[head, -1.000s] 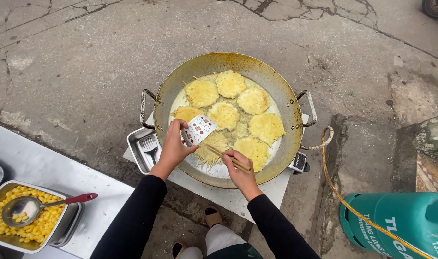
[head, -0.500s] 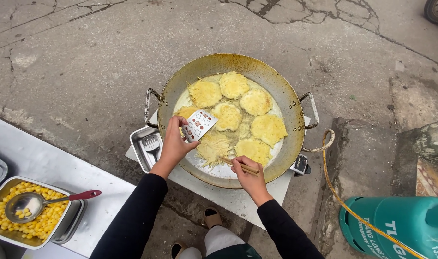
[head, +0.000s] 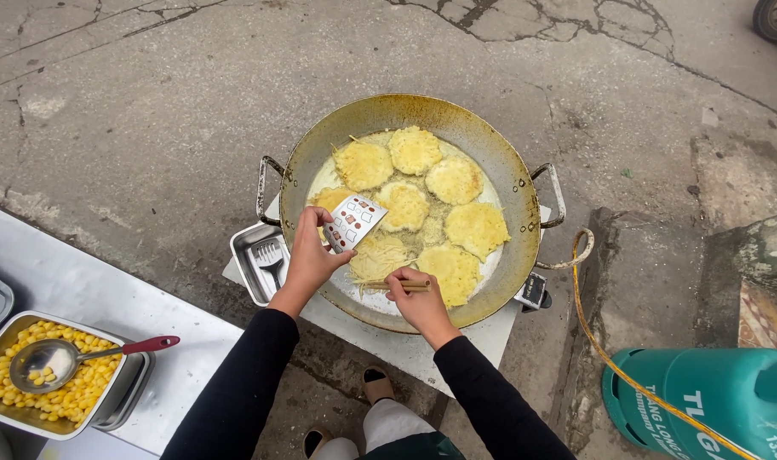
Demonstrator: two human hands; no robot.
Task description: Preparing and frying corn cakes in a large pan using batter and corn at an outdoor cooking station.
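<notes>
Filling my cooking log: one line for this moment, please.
left hand: holds slotted spatula | right hand: holds chopsticks | pan: fritters frying

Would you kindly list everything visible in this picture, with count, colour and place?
wok: one, steel with browned rim, centre, on a white stand
fritters: about eight, yellow, frying in the wok
perforated spatula: one, white, over the wok's left side
chopsticks: one pair, tan, at the near fritter
small tray: one, steel, left of the wok, holding a slotted turner
corn tray: one, steel, yellow kernels, lower left
ladle: one, steel with red handle, in the corn
gas cylinder: one, teal, lower right
hose: one, yellow, from cylinder to stove
left hand: holds the spatula
right hand: holds the chopsticks
</notes>
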